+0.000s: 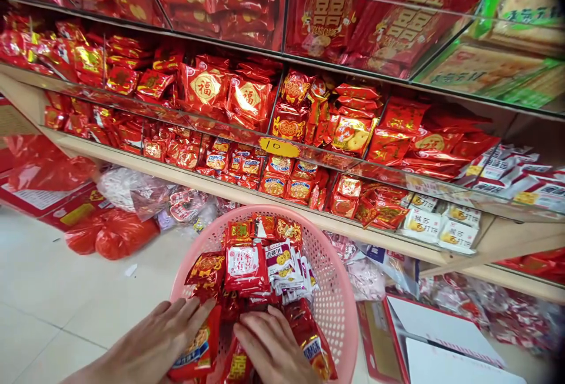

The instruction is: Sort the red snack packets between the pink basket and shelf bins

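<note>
"Red wrapper with a blue label [194, 351], one. Where?"

"Nearest, front left of the basket. The left hand [161, 334] lies over it, fingers bent; its thumb is hidden, so I cannot tell whether it is gripped."

"And the right hand [273, 343]?"

"Fingers curled on a red packet with gold characters [238, 365], also in the basket. Whether it pinches or only presses, I cannot tell."

"Container?"

"Basket [336, 290], pink, perforated, round, on pale floor tiles [39, 301]. Behind the hands: a red packet with a white panel [245, 263], beside overlapping white-and-purple biscuit packets [285, 263]."

"Floor stock?"

"Red plastic bags [115, 234] left (rather crumpled, I note); red-edged cartons with white panels [445, 343] right."

"Shelving?"

"Lower tier [247, 199]: small red packets, with white packets [441, 225] toward the right. Above, a yellow tag [279, 147] marked 10, fronting a tier of red and gold packets [249, 99]. Topmost: large red bags [335, 19], then green-edged bags [494, 72] at far right."
</note>
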